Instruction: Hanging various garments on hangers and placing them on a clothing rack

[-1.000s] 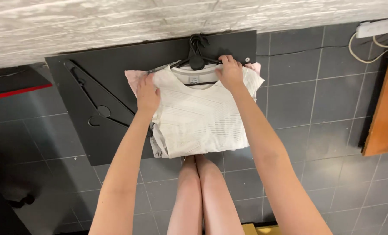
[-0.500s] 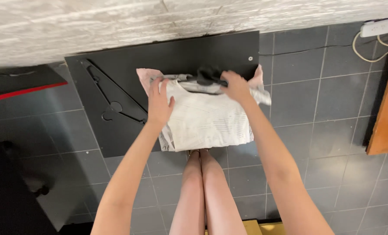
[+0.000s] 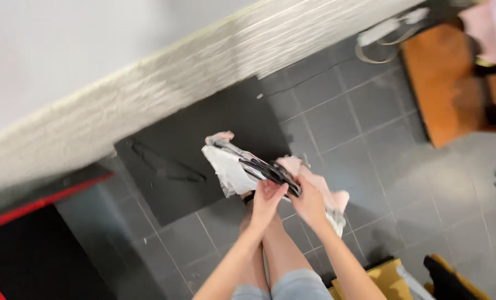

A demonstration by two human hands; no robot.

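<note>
Bundle of garments [image 3: 234, 166]: white top bunched together with a pink piece [image 3: 320, 186], held in the air above the grey tiled floor [image 3: 370, 111], in front of the person's bare legs [image 3: 275, 250]. Black hangers [image 3: 273, 169] lie gathered across the top of the bundle, running diagonally from upper left to lower right. Frame is motion-blurred; the exact number of hangers cannot be told.

Left hand [image 3: 265, 201]: forearm rises from the lower edge of the view, palm turned toward the bundle, fingers closed on the hangers and cloth from below. A dark band sits at the wrist.

Right hand [image 3: 309, 203]: forearm comes up from lower right, hand just beside the left one, nearly touching it. Fingers clenched on the hanger end and the pink cloth, which drapes down past the wrist to the right.

Surroundings: a black mat [image 3: 203, 150] lies on the floor under and behind the bundle, with one more black hanger [image 3: 159, 164] lying flat on it. A pale brick wall [image 3: 148, 94] runs diagonally across the upper left. An orange wooden piece of furniture [image 3: 442, 83] stands at upper right, well apart from the hands. White cables [image 3: 381, 36] lie on the floor near it.
</note>
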